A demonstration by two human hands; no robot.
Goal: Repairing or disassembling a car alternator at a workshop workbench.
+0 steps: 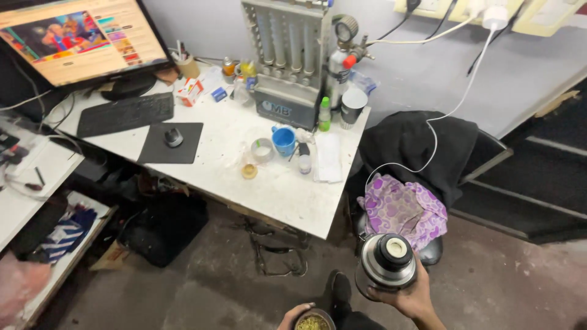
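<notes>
right hand: right hand (408, 294) is wrapped round a steel flask (386, 263), fingers curled tight on its body, held low at the bottom edge of the view, well apart from the table (275, 189).
flask: upright or close to it, black top facing the camera with a pale round centre; whether the spout is open, can't tell from here.
left hand: left hand (293, 316) is only partly in view, fingers cupped round a small round cup (315, 321) packed with green-yellow leaf.
cup: just left of the flask, below it in the view, the 2 not touching.
doing it well: my read, bring the flask mouth right over the cup before tipping, tilt slowly, keep the cup level.
risk: a thin stream from too high would likely splash onto the floor (232, 287) or the shoe below.
around: the table carries a blue mug (284, 140), a roll of tape (262, 150), a keyboard (125, 113) and a mouse (173, 137); a purple cloth (405, 211) lies on the chair beside it.
</notes>
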